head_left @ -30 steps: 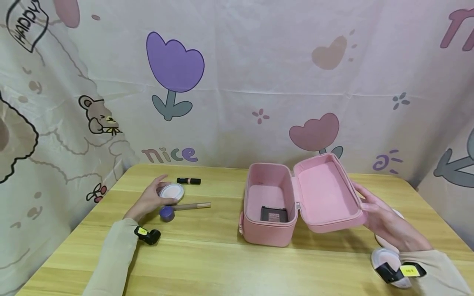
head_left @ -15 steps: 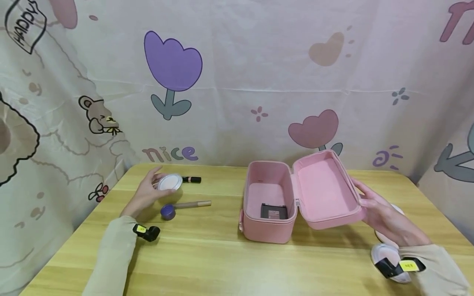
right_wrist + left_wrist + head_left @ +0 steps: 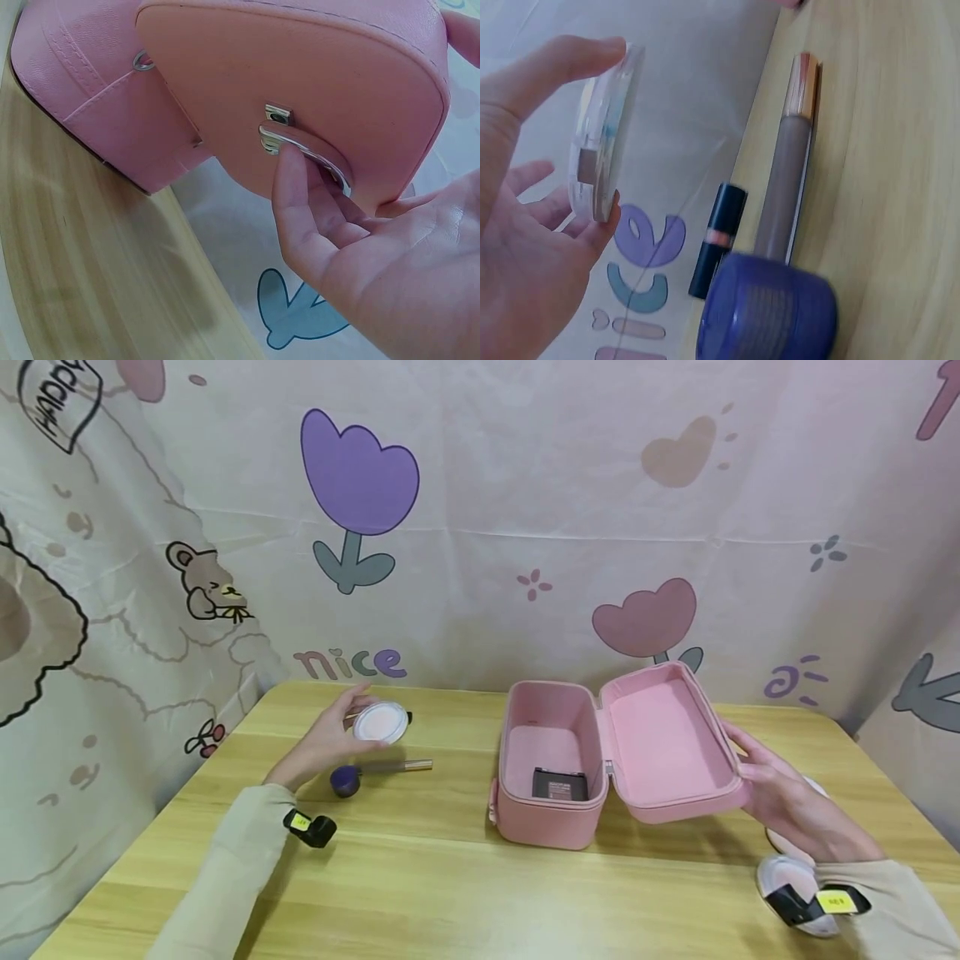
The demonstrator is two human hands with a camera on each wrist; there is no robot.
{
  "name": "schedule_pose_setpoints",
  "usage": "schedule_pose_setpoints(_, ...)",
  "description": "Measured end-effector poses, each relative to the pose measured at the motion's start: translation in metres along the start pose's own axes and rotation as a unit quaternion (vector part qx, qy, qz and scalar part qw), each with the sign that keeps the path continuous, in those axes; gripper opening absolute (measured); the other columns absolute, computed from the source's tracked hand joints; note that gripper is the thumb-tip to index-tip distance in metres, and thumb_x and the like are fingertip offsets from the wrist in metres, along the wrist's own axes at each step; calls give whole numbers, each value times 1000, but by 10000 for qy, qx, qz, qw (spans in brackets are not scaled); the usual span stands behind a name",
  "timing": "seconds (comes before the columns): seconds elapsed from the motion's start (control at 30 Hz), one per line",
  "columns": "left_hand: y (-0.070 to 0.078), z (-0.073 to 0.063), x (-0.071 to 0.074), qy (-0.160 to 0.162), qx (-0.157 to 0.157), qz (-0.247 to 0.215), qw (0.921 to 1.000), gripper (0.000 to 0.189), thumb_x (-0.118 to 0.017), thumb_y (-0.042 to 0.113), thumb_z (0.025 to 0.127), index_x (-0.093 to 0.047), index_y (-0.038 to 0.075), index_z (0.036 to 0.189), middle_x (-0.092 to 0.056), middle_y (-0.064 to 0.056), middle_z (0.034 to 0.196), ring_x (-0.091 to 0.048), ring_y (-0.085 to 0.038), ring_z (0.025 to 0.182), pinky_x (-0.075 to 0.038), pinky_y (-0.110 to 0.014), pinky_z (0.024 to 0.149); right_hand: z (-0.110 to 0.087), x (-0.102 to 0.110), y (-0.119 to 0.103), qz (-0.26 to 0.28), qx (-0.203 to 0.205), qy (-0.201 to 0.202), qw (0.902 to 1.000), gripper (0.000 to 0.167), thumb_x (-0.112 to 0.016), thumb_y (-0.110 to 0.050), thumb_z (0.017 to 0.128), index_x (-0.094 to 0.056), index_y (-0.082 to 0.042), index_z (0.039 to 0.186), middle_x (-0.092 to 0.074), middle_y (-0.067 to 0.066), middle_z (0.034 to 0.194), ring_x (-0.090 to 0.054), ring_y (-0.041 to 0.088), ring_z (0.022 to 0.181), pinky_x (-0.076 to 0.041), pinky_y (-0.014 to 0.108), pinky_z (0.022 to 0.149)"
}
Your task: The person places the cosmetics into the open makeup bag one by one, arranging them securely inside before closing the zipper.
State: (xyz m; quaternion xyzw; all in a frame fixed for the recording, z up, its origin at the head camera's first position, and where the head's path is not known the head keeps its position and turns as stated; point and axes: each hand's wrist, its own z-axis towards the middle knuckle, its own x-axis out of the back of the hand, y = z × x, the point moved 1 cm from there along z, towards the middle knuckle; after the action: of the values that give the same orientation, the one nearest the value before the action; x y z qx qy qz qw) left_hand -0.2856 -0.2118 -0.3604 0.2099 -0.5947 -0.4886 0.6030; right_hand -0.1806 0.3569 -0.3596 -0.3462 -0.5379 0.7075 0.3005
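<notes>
My left hand [image 3: 326,739] pinches a round white compact [image 3: 381,723] between thumb and fingers, raised over the table. Its edge and small clasp show in the left wrist view. Below it lie a dark-blue jar [image 3: 346,782] and a slim brown tube with a gold cap [image 3: 784,180]. A black lipstick [image 3: 718,240] is mostly hidden behind the compact in the head view. With its fingers at the metal-ended handle [image 3: 718,240], my right hand [image 3: 783,797] holds the swung-back lid [image 3: 671,735] of a pink cosmetic case [image 3: 551,822]. Inside stands a dark flat makeup box [image 3: 560,785].
A round pale compact [image 3: 791,877] lies under the right wrist, and another pale round thing [image 3: 783,846] is partly covered by the forearm. Behind the wooden table [image 3: 435,902] hangs a patterned cloth [image 3: 480,485].
My left hand has lifted the compact off the table and carried it right, over the lipstick. My right hand keeps its hold on the lid.
</notes>
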Motion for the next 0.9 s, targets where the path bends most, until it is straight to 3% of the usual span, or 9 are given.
schedule_pose_setpoints(0.2,10,4,-5,-273,-369,120,9989,91,-82,6,73,-29,-5,146,-46,-28,137,-41,-40,126,-28,-55,107,-1,1,0,43,-35,44,10000,58,-21,-5,101,-28,-34,151,-36,-15,147,-48,13,125,-42,32,95)
schedule_pose_setpoints(0.5,26,-1,-6,-419,-564,-51,9975,86,-81,5,73,-34,-3,145,-48,-25,137,-42,-37,126,-26,-55,108,-1,1,0,50,-28,37,10000,58,-20,-5,101,-28,-34,151,-35,-14,148,-48,14,125,-42,33,95)
schedule_pose_setpoints(0.77,36,-3,-16,-886,-640,-324,9935,85,-82,6,73,-37,0,145,-46,-19,141,-41,-31,129,-31,-34,107,-1,-1,0,-95,-168,217,9996,56,-22,-8,102,-26,-36,150,-35,-16,147,-48,13,124,-43,33,94)
schedule_pose_setpoints(0.9,43,-3,-24,-975,-658,-331,9925,84,-82,5,72,-39,-2,143,-46,-19,141,-40,-32,131,-31,-39,108,0,-2,-1,-187,-185,245,9994,56,-23,-8,102,-24,-35,151,-32,-16,148,-48,12,124,-43,32,94)
